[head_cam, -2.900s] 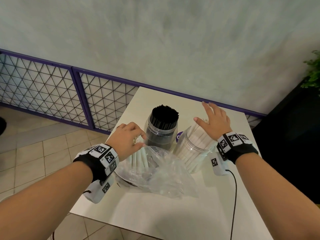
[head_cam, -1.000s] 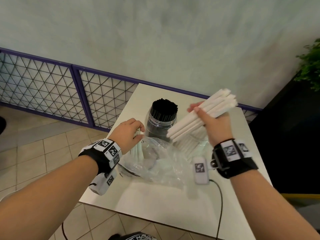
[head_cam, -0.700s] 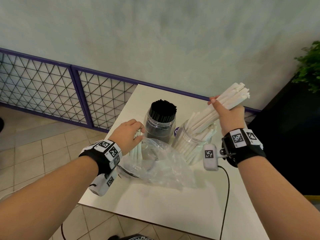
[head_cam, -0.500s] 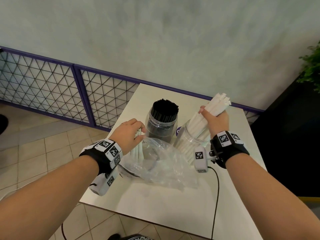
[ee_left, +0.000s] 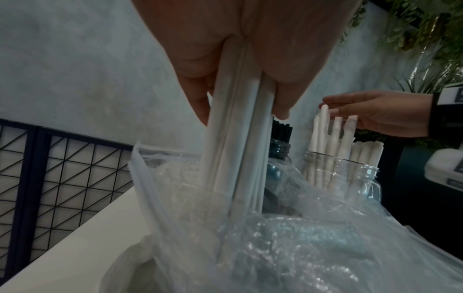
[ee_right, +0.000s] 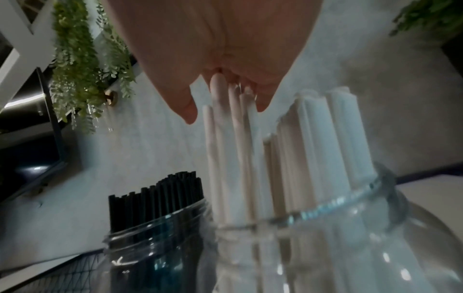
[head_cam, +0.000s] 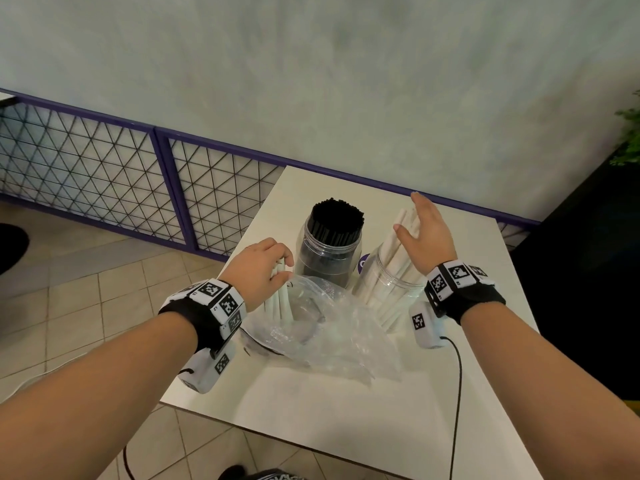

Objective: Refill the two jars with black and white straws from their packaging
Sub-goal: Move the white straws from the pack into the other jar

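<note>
Two clear jars stand side by side on the white table (head_cam: 311, 410). The left jar (head_cam: 329, 258) is packed with black straws (head_cam: 337, 216). The right jar (head_cam: 388, 292) holds white straws (head_cam: 403, 230) that lean and stick out at uneven heights. My right hand (head_cam: 420, 230) is flat and open, its palm pressing on the tops of the tallest white straws (ee_left: 325, 126). My left hand (head_cam: 263, 268) grips a small bundle of white straws (ee_left: 238, 138) that stands in the crumpled clear plastic bag (head_cam: 322, 327) in front of the jars.
A purple metal mesh railing (head_cam: 104, 168) runs behind and left of the table. Tiled floor lies beyond the table's left edge. A dark counter with green plants (head_cam: 630, 133) stands on the right. A black cable (head_cam: 457, 393) trails from my right wrist across the table.
My right hand lowered its bundle of white straws into the right jar, let go and now lies flat on their tops. My left hand has kept its grip on the straws in the bag.
</note>
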